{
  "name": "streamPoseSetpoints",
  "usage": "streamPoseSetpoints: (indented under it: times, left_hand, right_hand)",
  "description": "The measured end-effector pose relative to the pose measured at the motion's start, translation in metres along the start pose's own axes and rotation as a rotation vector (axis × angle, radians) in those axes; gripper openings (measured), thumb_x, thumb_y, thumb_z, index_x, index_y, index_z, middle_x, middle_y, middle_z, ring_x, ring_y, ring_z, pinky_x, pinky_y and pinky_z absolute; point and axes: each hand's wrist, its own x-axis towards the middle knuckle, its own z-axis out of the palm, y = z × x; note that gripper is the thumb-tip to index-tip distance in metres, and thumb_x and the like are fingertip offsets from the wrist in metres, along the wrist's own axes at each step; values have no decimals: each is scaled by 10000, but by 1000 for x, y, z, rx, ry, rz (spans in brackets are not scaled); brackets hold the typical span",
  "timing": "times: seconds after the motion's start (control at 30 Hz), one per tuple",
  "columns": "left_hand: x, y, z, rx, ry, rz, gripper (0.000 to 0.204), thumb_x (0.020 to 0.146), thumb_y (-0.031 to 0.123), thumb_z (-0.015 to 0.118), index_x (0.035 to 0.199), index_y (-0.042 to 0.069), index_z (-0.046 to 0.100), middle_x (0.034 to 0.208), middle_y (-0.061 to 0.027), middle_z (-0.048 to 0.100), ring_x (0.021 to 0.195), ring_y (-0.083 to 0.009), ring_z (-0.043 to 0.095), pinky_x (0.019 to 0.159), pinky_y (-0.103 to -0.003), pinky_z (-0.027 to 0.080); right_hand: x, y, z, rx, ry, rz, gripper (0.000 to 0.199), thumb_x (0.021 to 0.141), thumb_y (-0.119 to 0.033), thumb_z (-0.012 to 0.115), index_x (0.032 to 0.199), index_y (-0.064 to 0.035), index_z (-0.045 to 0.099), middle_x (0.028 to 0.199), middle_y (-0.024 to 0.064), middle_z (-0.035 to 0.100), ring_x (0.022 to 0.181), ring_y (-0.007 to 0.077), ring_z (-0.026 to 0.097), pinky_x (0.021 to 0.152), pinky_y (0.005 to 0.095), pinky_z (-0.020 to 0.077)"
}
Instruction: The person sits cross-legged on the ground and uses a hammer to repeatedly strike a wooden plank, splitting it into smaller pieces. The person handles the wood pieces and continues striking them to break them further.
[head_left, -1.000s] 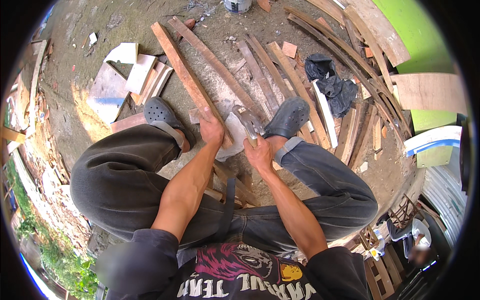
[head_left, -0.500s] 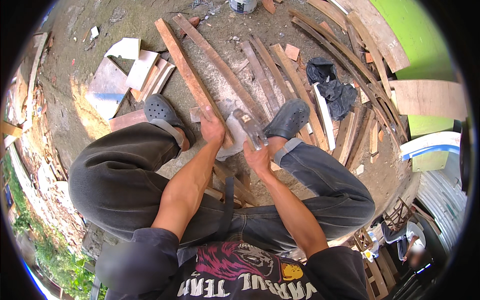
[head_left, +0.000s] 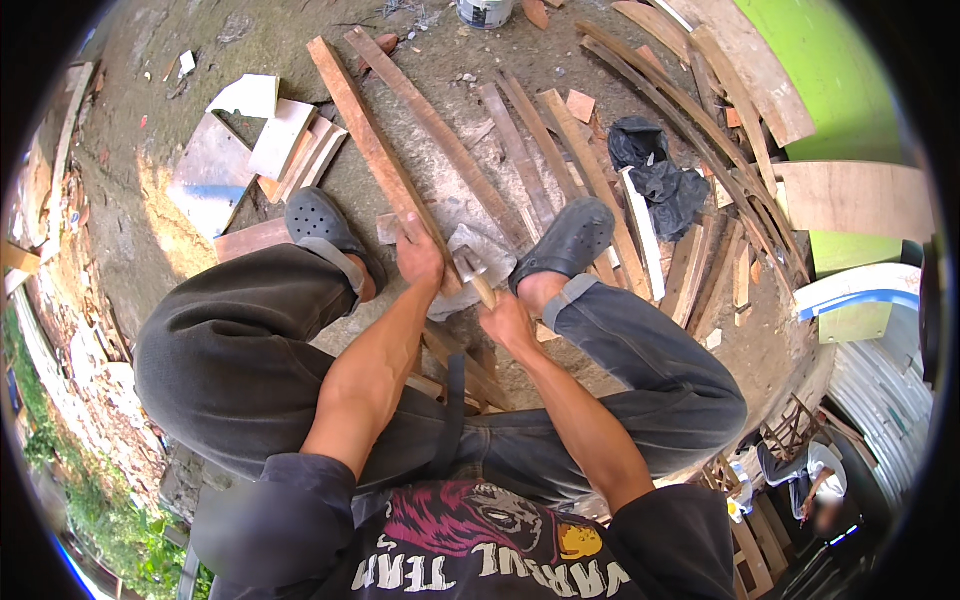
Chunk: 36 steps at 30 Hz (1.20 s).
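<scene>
Hammer (head_left: 470,265) clenched in right hand (head_left: 508,322); left hand (head_left: 420,262) clamps wooden slat (head_left: 375,155). We judge a glancing blow could strike those fingers.

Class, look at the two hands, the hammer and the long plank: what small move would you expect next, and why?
Probably a short downward hammer blow. The right hand grips the wooden handle of the hammer, whose metal head sits just beside the left hand. That hand pins the long plank against the ground between the person's feet.
</scene>
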Motion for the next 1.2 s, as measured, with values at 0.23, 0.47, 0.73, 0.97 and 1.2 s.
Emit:
streamPoseSetpoints:
  times: [0.23,0.47,0.73,0.97,1.2]
  left_hand:
    - [4,-6,-6,-41,2,19,814,964,676,345,1430,21,477,1302,-303,582,1238,-471,526,1053,-490,391]
    - [2,-6,-3,-55,8,34,806,993,636,328,1356,-58,518,1281,-315,586,1234,-467,527,1051,-477,385]
    - [7,-11,-4,-72,-8,25,826,966,667,353,1436,-3,464,1305,-325,570,1247,-480,519,1062,-489,389]
    - [-3,-1,-11,-56,4,7,829,961,681,339,1416,2,479,1301,-334,565,1251,-487,514,1064,-503,391]
    - [-4,-5,-13,-96,-79,6,850,959,694,317,1430,2,461,1338,-339,535,1272,-489,494,1081,-497,378]
  right_hand:
    - [2,-29,-33,335,199,-76,287,846,-245,636,917,32,667,732,261,652,696,407,662,652,450,497]
    - [9,8,-2,188,-53,34,289,846,-249,632,901,33,658,718,254,650,669,391,657,639,448,491]
    - [5,-19,-9,341,164,-100,290,839,-252,620,880,32,658,688,249,643,679,402,663,639,452,497]
    - [7,-2,-3,168,20,103,281,820,-242,625,895,25,673,702,226,667,694,391,680,651,453,514]
    - [1,-12,-5,283,258,-84,329,832,-311,648,911,6,678,741,223,669,724,349,678,683,451,507]
